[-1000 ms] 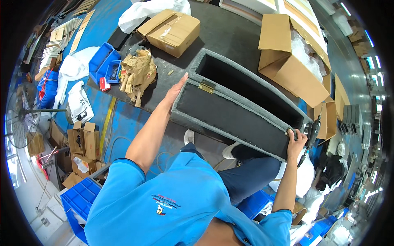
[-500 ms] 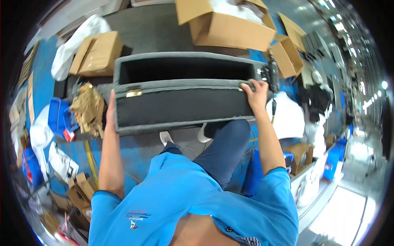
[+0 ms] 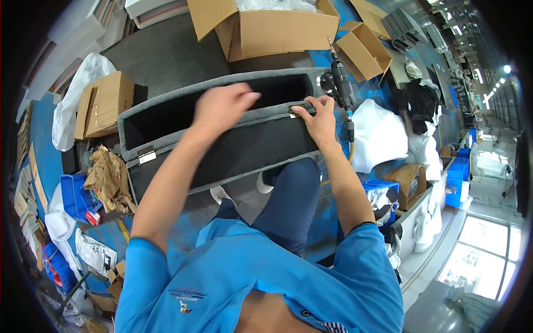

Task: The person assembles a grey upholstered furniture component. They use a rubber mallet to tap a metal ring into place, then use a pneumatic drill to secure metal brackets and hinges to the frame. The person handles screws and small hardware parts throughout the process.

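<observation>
A long box covered in grey felt, black inside, lies across the work surface before me. Its black-lined lid is folded open toward me, with a metal hinge near each end. At the right end, my right hand grips the lid's edge beside the other hinge, thumb and fingers closed on it. My left hand hovers over the box's opening near the middle, smeared by motion, so its fingers are unclear. A black drill-like power tool with a bit lies just past the right end.
A large open carton with clear plastic stands behind the box, a smaller open carton to its right. Leftward are a closed carton, crumpled brown paper and a blue bin. White bags sit at right.
My left hand has left the box's left end and swung up and right over the opening. The box now sits tilted and further left in view. My right hand stays at the right hinge.
</observation>
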Available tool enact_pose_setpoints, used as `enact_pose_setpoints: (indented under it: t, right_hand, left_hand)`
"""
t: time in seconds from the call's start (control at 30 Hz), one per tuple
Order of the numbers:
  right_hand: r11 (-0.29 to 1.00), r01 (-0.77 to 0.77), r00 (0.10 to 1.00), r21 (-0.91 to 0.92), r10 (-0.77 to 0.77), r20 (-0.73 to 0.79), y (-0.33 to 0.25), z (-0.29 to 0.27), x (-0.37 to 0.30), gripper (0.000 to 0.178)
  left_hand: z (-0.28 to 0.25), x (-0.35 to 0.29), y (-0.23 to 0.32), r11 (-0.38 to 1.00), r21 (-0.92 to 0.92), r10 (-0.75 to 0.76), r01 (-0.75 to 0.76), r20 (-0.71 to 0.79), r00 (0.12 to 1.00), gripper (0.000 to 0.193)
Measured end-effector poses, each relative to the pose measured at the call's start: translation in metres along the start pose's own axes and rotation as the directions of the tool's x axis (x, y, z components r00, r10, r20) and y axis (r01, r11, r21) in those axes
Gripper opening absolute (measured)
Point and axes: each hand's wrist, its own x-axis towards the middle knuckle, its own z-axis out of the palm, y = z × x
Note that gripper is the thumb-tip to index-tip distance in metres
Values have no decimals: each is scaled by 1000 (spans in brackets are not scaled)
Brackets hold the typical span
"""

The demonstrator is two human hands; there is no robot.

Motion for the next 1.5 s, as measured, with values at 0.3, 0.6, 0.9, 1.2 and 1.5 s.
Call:
enact_pose_setpoints:
  t: [0.3,0.6,0.9,1.2,1.5]
  right_hand:
    - [996,33,999,80,-33,-3,4,-3,4,26]
    - [991,-20,997,129,9,81,8,-7,0,23]
    - [994,-12,996,-113,21,85,-14,-23,-8,45]
    - [926,-335,924,-177,359,131,-9,-21,-25,68]
    - [917,-373,915,-141,389,109,-11,-18,-28,68]
  left_hand:
    - [110,91,-18,880,-458,121,124,470,874,20]
    - [103,83,-6,798,-543,52,261,493,868,17]
    - [108,90,-12,819,-528,62,225,471,880,18]
    - [104,88,-5,833,-501,50,234,490,870,17]
    - [104,85,-7,837,-493,43,236,490,871,15]
